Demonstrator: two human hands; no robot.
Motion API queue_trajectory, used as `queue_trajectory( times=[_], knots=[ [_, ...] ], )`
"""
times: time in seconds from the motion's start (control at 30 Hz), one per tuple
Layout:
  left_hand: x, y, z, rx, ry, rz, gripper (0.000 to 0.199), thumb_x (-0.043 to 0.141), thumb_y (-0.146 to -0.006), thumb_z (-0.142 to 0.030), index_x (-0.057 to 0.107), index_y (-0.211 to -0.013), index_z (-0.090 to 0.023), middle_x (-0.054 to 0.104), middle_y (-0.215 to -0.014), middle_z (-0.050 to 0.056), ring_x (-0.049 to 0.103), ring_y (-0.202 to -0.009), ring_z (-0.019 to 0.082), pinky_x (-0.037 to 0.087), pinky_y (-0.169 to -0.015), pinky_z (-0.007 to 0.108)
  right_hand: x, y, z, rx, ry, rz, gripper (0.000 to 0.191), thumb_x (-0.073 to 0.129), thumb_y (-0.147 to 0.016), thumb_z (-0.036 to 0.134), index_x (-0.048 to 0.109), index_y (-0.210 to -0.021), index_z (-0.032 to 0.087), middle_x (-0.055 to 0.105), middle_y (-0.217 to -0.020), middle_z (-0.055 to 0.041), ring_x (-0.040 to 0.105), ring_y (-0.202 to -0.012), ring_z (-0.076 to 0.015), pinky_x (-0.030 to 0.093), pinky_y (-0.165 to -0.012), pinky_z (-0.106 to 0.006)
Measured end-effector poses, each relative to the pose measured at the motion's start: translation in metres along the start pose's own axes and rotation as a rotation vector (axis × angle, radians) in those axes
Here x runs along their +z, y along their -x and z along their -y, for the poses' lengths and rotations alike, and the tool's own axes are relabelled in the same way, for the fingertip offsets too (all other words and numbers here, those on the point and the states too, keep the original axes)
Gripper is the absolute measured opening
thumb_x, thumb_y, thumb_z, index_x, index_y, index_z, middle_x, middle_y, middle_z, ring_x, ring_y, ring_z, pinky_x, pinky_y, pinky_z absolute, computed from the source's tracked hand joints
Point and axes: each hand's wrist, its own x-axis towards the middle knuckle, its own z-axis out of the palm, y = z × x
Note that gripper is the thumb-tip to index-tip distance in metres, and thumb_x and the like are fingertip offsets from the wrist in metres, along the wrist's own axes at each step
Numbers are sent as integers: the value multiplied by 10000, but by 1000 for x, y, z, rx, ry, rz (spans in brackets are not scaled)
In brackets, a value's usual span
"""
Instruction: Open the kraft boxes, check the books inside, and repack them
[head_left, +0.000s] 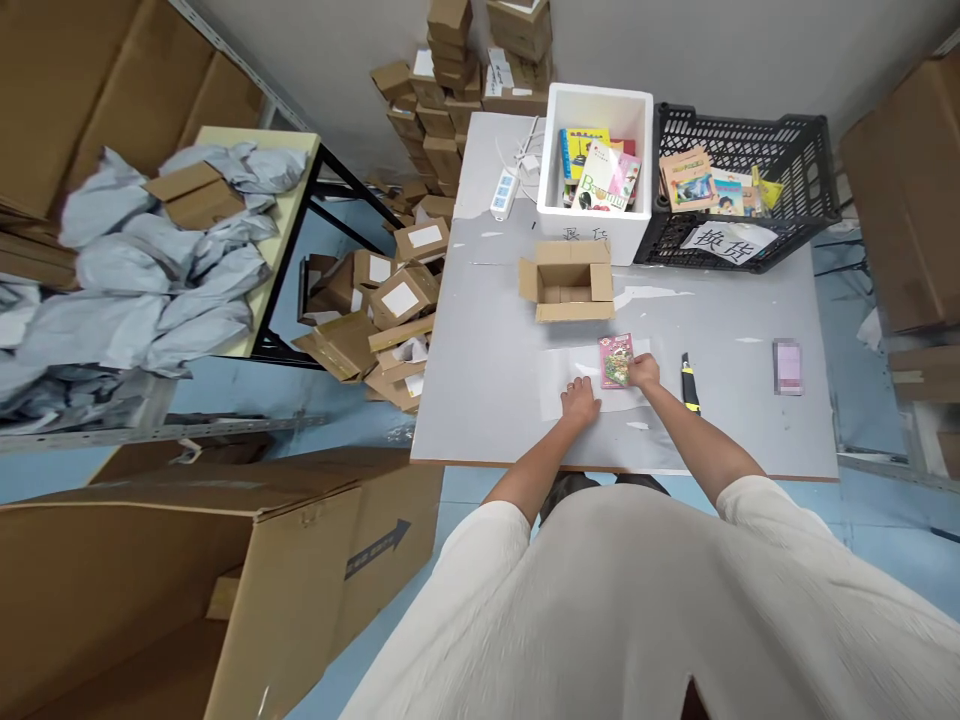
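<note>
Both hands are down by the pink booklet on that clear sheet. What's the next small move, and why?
Probably fold the clear sheet over the pink booklet. The left hand already presses the sheet flat, the right hand steadies the booklet's edge, and the booklet lies on the sheet. The open carton waits just behind.

both bare forearms extend forward from short pale sleeves, converging toward each other. left hand lies palm down, fingers spread flat and pointing ahead. right hand sits slightly farther forward, knuckles up, fingers curled inward toward the left. the two hands are near each other, not touching. wrists straight, elbows bent outward.
</note>
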Motion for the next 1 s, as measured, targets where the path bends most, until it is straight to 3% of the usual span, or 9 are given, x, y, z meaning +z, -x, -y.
queue_trajectory(
  times=[0.2,0.3,0.53,0.7,0.8,1.0],
  knots=[
    [5,-18,-32,-190,121,-95,669,682,-976,-446,417,-1542,-209,464,-1627,234,454,-1505,413,403,-1191,504,-71,-12,-46,10,-1,-151,152,674,-949,246,652,-1099,232,769,-1068,-82,706,-1007,-247,534,-891,-313],
    [8,-24,-41,-200,166,-134,716,686,-973,-450,380,-1579,-219,478,-1616,230,458,-1498,414,390,-1192,502,-87,-10,-63,32,4,-183,155,675,-937,234,651,-1090,238,766,-1054,-91,704,-984,-256,529,-881,-319],
    [9,-39,-68,-64,228,-123,759,687,-977,-533,405,-1605,-214,514,-1612,229,471,-1497,415,392,-1183,508,-65,2,-67,7,33,-82,159,699,-913,213,697,-1072,213,782,-1014,-84,711,-994,-265,528,-899,-322],
    [8,-41,-80,30,184,-89,331,567,-1040,-272,624,-1366,-243,692,-1389,154,623,-1329,327,431,-1096,434,-49,12,-67,-25,43,-16,131,717,-890,211,706,-1019,232,805,-1062,-67,733,-1024,-255,528,-868,-296],
    [2,-36,-75,6,167,-97,280,486,-1032,-139,673,-1217,-238,739,-1248,128,692,-1190,292,437,-1044,409,-46,13,-68,-7,18,-23,107,719,-881,220,700,-984,237,804,-1035,-65,737,-991,-254,535,-843,-297],
    [-27,-21,-36,-9,125,-226,289,448,-1036,-115,662,-1188,-236,732,-1231,129,710,-1134,288,436,-1027,403,-47,4,-61,18,-40,-91,129,699,-859,214,696,-987,229,777,-948,-61,713,-921,-258,555,-847,-335]
  ],
)
